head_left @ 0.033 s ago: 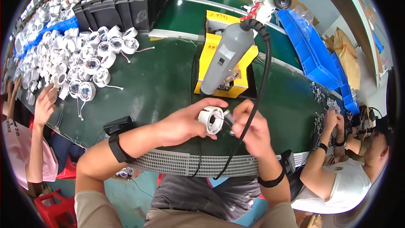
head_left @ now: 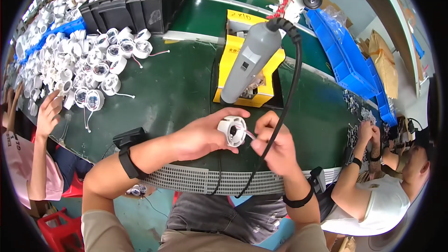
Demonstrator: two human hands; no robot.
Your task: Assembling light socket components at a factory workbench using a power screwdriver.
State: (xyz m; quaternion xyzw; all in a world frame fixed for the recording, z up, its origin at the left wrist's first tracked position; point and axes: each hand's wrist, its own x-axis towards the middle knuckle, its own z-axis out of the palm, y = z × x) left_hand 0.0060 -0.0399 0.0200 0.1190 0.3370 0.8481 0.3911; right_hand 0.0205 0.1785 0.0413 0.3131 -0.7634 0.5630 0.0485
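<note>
Handwriting (head_left: 241, 17), print (head_left: 234, 52) on yellow box (head_left: 228, 66), lettered pink shirt (head_left: 18, 164)

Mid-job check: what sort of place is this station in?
Most likely a factory assembly workshop: the left hand holds a white round housing, a heap of similar housings lies on the green bench, and a co-worker on the right works over small parts.

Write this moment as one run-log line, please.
left hand: holds white cup | right hand: pinches wire | grey tool: beyond hands
</note>
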